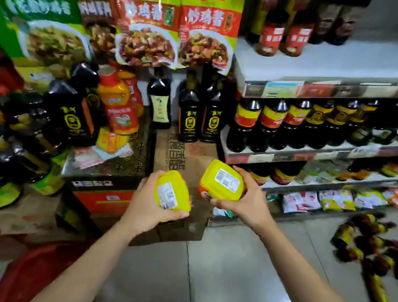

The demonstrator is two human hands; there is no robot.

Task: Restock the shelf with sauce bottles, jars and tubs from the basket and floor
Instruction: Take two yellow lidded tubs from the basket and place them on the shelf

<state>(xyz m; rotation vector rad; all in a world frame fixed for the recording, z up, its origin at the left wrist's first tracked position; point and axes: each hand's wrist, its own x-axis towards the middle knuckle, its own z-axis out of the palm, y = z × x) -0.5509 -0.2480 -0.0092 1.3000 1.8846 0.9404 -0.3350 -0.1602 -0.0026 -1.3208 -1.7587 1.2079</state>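
I hold two yellow tubs with white barcode labels on their lids. My left hand [148,208] grips one yellow tub [172,191] low in the centre. My right hand [244,201] grips the other yellow tub [223,180], slightly higher and to the right. Both tubs hang in front of stacked cardboard boxes [180,148], to the left of the shelf [332,80]. The shelf's rows carry dark sauce bottles [271,125] and red-labelled jars [272,35]. Several dark bottles [373,257] lie scattered on the floor at the right.
A red basket [27,272] sits at the lower left by my left forearm. Dark bottles [71,116] and orange bottles [120,102] crowd the boxes on the left. Green and yellow sauce pouches [151,14] hang above. Small packets [314,199] fill the lowest shelf. Grey tiled floor [239,273] lies below.
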